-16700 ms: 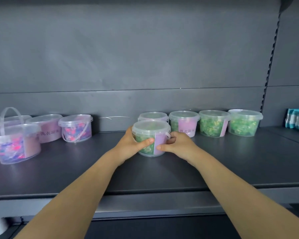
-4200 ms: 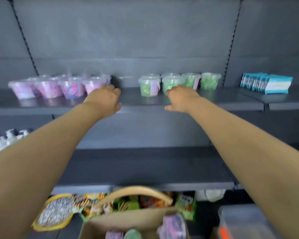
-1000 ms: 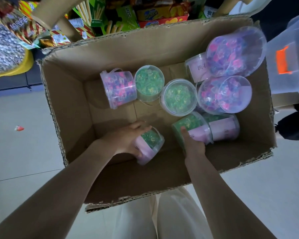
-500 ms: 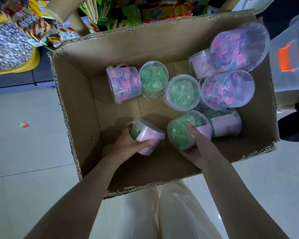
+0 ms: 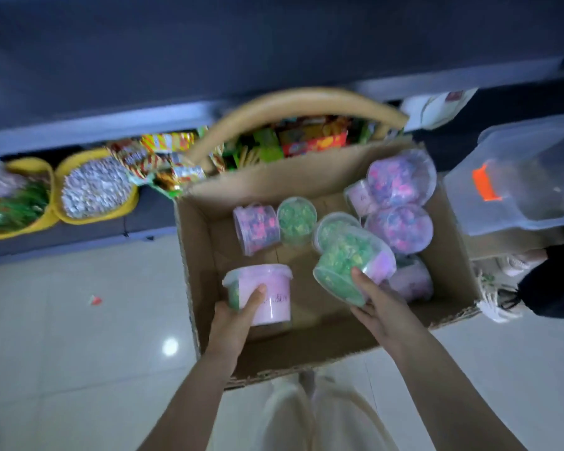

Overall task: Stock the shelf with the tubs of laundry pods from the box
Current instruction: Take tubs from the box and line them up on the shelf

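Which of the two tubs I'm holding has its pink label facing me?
The left tub, gripped by your left hand: its pink label fills the side facing you. The right tub, in your right hand, shows mostly green pods.

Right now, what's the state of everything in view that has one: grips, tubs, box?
Left grip: holds pink-label tub.
Pink-label tub: lidded, upright, in hand.
Right grip: holds green tub.
Green tub: lidded, tilted, in hand.
Box: open, more tubs inside.
Pink tub: lidded, on its side in box.
Back green tub: lidded, upright in box.
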The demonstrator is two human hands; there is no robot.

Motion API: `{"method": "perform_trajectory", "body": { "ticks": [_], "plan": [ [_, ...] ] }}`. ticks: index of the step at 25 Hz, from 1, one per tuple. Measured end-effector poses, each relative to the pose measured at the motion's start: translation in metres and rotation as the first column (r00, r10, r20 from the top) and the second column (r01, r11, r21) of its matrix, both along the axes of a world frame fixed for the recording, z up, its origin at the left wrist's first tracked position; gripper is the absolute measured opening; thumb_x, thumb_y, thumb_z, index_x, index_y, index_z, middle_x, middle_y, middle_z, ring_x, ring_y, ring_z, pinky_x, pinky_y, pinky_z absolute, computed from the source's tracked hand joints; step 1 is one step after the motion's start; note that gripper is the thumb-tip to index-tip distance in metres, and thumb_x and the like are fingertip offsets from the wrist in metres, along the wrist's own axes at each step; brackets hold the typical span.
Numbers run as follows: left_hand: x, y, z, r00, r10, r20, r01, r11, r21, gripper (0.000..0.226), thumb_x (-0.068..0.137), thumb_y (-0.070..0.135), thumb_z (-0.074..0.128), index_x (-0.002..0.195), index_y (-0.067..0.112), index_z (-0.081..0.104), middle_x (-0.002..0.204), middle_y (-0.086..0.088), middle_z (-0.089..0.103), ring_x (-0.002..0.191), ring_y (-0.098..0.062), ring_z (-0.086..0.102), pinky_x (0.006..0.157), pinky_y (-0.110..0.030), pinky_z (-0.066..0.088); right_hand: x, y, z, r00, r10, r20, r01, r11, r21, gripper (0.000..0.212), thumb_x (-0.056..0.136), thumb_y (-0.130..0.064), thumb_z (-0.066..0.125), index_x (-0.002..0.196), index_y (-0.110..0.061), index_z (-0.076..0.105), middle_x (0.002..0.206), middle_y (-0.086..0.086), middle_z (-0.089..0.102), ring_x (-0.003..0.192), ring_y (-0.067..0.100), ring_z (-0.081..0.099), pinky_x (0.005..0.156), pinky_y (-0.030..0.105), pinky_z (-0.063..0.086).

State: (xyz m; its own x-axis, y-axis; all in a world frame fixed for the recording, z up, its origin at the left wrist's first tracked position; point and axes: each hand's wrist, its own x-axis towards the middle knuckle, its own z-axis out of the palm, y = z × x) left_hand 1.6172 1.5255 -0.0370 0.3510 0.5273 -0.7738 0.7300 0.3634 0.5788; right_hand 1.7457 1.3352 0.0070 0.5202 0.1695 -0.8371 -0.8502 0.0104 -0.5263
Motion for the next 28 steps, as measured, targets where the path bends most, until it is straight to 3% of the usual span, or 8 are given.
{"method": "perform_trajectory", "body": {
  "ticks": [4,7,9,12,16,19,21,28],
  "plan": [
    [0.004,0.005,0.085,0.978,0.071,0.196,-0.075,0.997,0.013,0.074,0.045,0.069,0.077,0.099,0.020,0.064,0.094,-0.001,0.071,0.091,-0.018,0.066,0.084,-0.035,0.054,0.008,0.005,0.069,0.963,0.038,0.266,-0.051,0.998,0.043,0.027,0.085,-0.015,0.064,0.109,-0.024,0.056,0.103,-0.010,0.065,0.097,0.007,0.060,0.096,0.030,0.042],
    [0.006,0.006,0.145,0.940,0.048,0.338,-0.077,0.994,0.075,0.072,0.050,0.065,0.073,0.103,0.017,0.065,0.093,-0.003,0.073,0.088,-0.016,0.068,0.071,-0.027,0.051,0.017,0.006,0.117,0.901,0.119,0.418,-0.137,0.990,0.014,0.047,0.074,-0.021,0.074,0.118,-0.017,0.057,0.107,0.001,0.069,0.099,0.016,0.065,0.091,0.034,0.050],
    [0.008,0.000,0.185,0.909,0.073,0.411,-0.117,0.990,0.082,0.062,0.052,0.064,0.069,0.095,0.020,0.064,0.093,-0.003,0.071,0.089,-0.017,0.067,0.074,-0.030,0.052,0.024,0.003,0.156,0.847,0.146,0.511,-0.160,0.987,-0.017,0.041,0.076,-0.018,0.075,0.113,-0.017,0.058,0.097,-0.002,0.069,0.090,0.014,0.066,0.076,0.028,0.051],
    [0.014,-0.012,0.241,0.853,0.117,0.509,-0.200,0.973,0.112,0.042,0.074,0.049,0.070,0.102,0.019,0.060,0.096,-0.003,0.069,0.094,-0.018,0.065,0.086,-0.035,0.050,0.040,0.001,0.207,0.766,0.175,0.618,-0.214,0.977,-0.012,0.051,0.076,-0.013,0.075,0.122,-0.009,0.054,0.103,0.005,0.068,0.091,0.019,0.064,0.084,0.033,0.050],
    [0.023,-0.036,0.303,0.795,0.112,0.597,-0.280,0.940,0.195,0.071,0.050,0.067,0.068,0.101,0.018,0.061,0.098,-0.005,0.071,0.095,-0.022,0.067,0.093,-0.043,0.051,0.062,-0.016,0.273,0.664,0.206,0.719,-0.275,0.961,-0.021,0.056,0.073,-0.022,0.079,0.121,-0.016,0.052,0.106,0.003,0.067,0.097,0.020,0.063,0.093,0.039,0.049],
    [0.036,-0.053,0.346,0.743,0.090,0.664,-0.328,0.913,0.243,0.083,0.038,0.076,0.065,0.098,0.018,0.061,0.094,-0.009,0.072,0.090,-0.026,0.068,0.090,-0.047,0.052,0.077,-0.039,0.322,0.565,0.185,0.804,-0.288,0.958,-0.018,0.045,0.073,-0.022,0.079,0.111,-0.015,0.056,0.097,-0.003,0.066,0.088,0.010,0.061,0.074,0.026,0.049],
    [0.045,-0.066,0.374,0.698,0.064,0.713,-0.355,0.896,0.267,0.088,0.038,0.079,0.064,0.100,0.017,0.058,0.095,-0.007,0.070,0.091,-0.023,0.067,0.090,-0.044,0.052,0.087,-0.055,0.351,0.506,0.168,0.846,-0.301,0.953,-0.009,0.043,0.074,-0.018,0.078,0.110,-0.016,0.057,0.096,-0.006,0.064,0.086,0.004,0.058,0.068,0.019,0.043],
    [0.101,-0.088,0.450,0.617,-0.098,0.781,-0.332,0.867,0.371,0.085,0.048,0.078,0.059,0.102,0.013,0.059,0.095,-0.003,0.069,0.091,-0.017,0.063,0.077,-0.030,0.046,0.134,-0.082,0.424,0.375,0.182,0.909,-0.315,0.947,-0.060,0.047,0.069,-0.026,0.081,0.111,-0.019,0.061,0.102,-0.003,0.067,0.095,0.010,0.061,0.074,0.024,0.043]
  ]
}}
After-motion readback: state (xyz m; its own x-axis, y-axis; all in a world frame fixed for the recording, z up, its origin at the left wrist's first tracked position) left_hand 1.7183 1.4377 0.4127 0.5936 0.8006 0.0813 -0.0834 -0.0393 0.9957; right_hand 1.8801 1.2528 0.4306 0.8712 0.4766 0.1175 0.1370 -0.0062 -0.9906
